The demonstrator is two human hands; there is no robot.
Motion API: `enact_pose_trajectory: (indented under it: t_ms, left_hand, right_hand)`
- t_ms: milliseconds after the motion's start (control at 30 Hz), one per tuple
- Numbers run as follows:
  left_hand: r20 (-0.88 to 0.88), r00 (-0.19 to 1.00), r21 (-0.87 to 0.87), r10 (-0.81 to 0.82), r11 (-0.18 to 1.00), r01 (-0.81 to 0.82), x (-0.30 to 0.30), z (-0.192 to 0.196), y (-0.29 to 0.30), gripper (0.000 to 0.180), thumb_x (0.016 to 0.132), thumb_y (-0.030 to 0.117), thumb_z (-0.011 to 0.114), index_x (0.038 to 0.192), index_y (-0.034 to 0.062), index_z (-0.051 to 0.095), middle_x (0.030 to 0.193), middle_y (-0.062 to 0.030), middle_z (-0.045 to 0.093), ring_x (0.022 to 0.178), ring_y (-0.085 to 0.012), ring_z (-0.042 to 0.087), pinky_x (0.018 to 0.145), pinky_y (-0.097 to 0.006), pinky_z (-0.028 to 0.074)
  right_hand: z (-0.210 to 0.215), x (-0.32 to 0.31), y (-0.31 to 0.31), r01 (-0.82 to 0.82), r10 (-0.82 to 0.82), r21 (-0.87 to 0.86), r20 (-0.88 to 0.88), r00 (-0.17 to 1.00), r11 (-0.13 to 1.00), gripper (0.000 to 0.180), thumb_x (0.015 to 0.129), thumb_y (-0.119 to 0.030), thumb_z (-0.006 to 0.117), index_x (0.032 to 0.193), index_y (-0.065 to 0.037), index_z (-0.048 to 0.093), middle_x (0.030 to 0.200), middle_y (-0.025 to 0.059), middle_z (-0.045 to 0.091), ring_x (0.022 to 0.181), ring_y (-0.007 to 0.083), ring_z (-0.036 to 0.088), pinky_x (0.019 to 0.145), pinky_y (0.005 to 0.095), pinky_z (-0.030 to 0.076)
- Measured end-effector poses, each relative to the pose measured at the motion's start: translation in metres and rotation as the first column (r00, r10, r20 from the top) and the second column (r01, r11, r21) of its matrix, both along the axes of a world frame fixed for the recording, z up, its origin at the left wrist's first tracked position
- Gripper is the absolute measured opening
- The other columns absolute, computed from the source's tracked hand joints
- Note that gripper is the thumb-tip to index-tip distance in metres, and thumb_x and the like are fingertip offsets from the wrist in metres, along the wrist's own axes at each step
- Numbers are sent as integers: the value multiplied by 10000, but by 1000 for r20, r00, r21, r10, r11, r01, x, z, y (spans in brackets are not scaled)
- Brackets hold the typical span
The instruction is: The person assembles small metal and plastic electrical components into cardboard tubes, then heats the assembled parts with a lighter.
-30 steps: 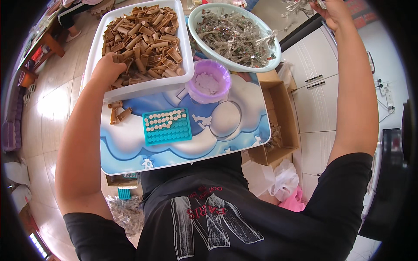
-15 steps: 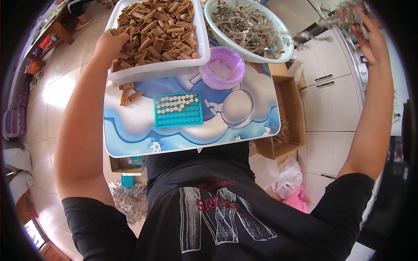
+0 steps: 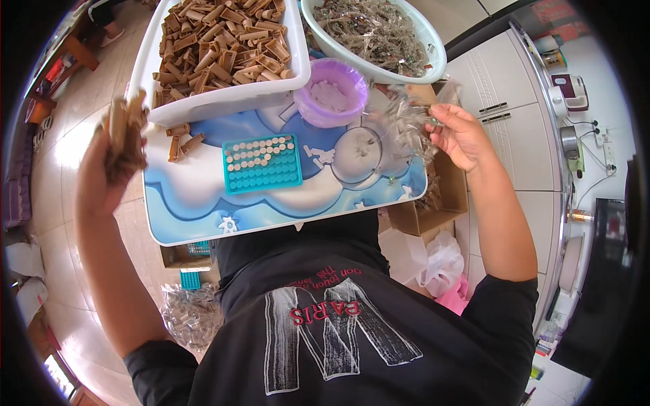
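Holding left hand (image 3: 101, 179): fingers curled round a cluster of brown pieces (image 3: 124, 132), left of the teal tray (image 3: 271, 177), which I use as landmark.
Right hand (image 3: 462, 139): right of the tray, thumb and fingertips bent at the edge of a bundle of clear strips (image 3: 406, 125); through the blur I read a pinch, but cannot confirm it.
Brown pieces, risk: from my remote view the cluster shows against the floor (image 3: 57, 183), outside the table (image 3: 186, 203); if the curl slackens, outer pieces could drop there.
Clear strips, risk: the strands splay loosely; carried low across the tray, they could snag and lift pale discs (image 3: 261, 147) from its far rows.
Purple bowl (image 3: 318, 119): beyond the tray, toward its right; a weak hold could let strands fall among the white contents.
White bin (image 3: 223, 101): beyond the tray, heaped with similar pieces; I judge that a knock to its wall could spill some.
Loose trio (image 3: 176, 147): left of the tray; a passing forearm could push them off.
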State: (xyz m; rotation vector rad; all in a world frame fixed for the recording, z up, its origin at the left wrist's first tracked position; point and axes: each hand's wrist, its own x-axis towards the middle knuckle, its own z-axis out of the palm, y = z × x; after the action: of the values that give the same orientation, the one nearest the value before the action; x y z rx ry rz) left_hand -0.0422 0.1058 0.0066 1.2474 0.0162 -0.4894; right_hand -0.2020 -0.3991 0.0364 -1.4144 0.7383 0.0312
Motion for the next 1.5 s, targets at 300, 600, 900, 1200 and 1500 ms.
enact_pose_trajectory:
  t_ms: [300, 600, 900, 1200, 1500]
  left_hand:
    - [0, 995, 423, 100, 902, -90, -53, -49, -26, 295, 833, 128, 534, 1096, -3, 504, 852, -110, 614, 643, -178, 607, 513, -300, 531]
    - [477, 863, 819, -167, 442, -367, -30, -93, -33, 304, 795, 159, 614, 1045, -1, 548, 1115, -145, 540, 908, -199, 567, 750, -311, 480]
    - [508, 842, 791, -184, 488, -370, -32, -81, -30, 567, 769, 146, 686, 1283, 54, 465, 1327, -164, 386, 1112, -254, 516, 925, -321, 445]
    - [256, 967, 841, 1, 493, -223, -34, -74, -21, 545, 877, 137, 512, 1378, 32, 325, 1124, -150, 550, 958, -156, 563, 741, -246, 464]
    - [574, 758, 645, 308, 400, -651, -46, -130, 44, 462, 892, 204, 440, 1300, -10, 408, 1308, -145, 436, 1168, -259, 457, 1003, -385, 349]
  right_hand:
    - [53, 12, -3, -66, 91, -130, 199, 976, 989, 129, 834, -99, 618, 952, -69, 574, 836, 7, 587, 737, 89, 570, 546, 186, 456]
    - [15, 4, 9, -174, 287, -482, 170, 943, 859, 219, 814, -76, 612, 1031, -58, 596, 1108, 40, 546, 864, 87, 544, 721, 230, 462]
    - [1, -19, 5, -440, 445, -334, -67, 893, 833, 308, 849, -193, 625, 1126, -61, 599, 1315, 93, 463, 932, 106, 551, 804, 256, 454]
    - [-22, -54, -58, -61, 167, -376, 258, 951, 925, 241, 910, -173, 548, 1095, -23, 583, 1024, 40, 630, 874, 105, 592, 731, 231, 470]
    - [-189, -119, -146, 182, -210, -418, -23, 977, 890, 182, 843, -152, 616, 968, -22, 630, 869, 55, 656, 771, 115, 591, 694, 260, 476]
